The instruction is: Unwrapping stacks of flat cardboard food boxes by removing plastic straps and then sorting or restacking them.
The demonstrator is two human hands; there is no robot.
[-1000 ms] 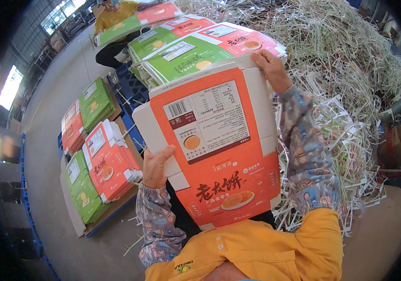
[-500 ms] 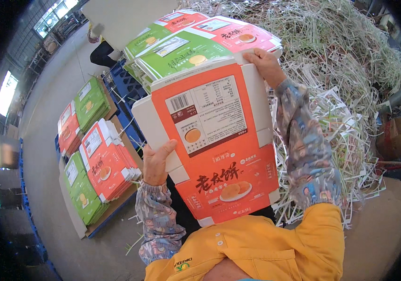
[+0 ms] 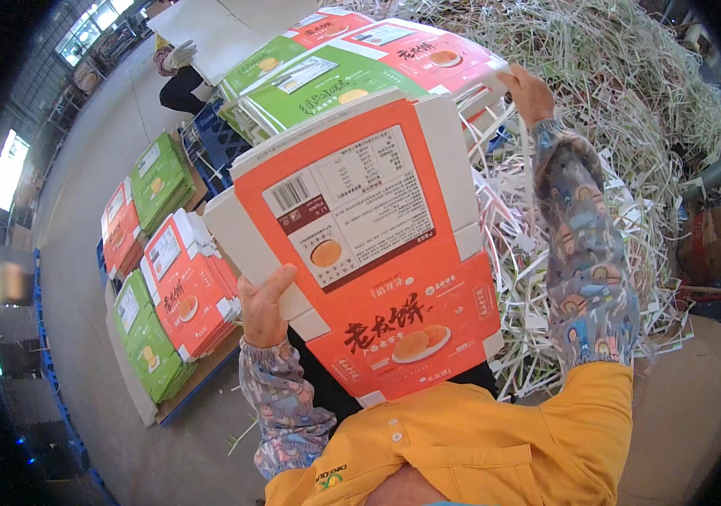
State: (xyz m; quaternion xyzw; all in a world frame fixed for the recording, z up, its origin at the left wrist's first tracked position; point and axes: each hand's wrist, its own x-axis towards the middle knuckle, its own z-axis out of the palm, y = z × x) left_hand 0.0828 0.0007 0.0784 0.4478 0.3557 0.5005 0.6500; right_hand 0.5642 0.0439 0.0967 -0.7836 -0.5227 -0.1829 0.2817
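Observation:
Tilted in front of my chest is a stack of flat orange-red carton blanks (image 3: 449, 211), with white side flaps and a printed picture of round cakes. My left hand (image 3: 266, 305) is closed on its left edge, thumb on top. Beyond the upper right corner, apart from the blanks, my right hand (image 3: 530, 94) is closed on pale paper trim strips (image 3: 488, 126), whose ends are partly hidden among other strips. Just behind lies a large pile of green and red printed sheets (image 3: 335, 88).
Shredded paper trimmings (image 3: 579, 59) heap up at the right and back. Stacks of green (image 3: 162, 185) and red blanks (image 3: 183, 291) lie on a pallet at the left. Another person's gloved hand (image 3: 182, 55) is beside a large white sheet (image 3: 238, 38) at the far left.
My right hand has left the blanks' upper right edge and moved right and away, drawing strips with it. The blanks have shifted left and tilted. The white sheet behind has moved.

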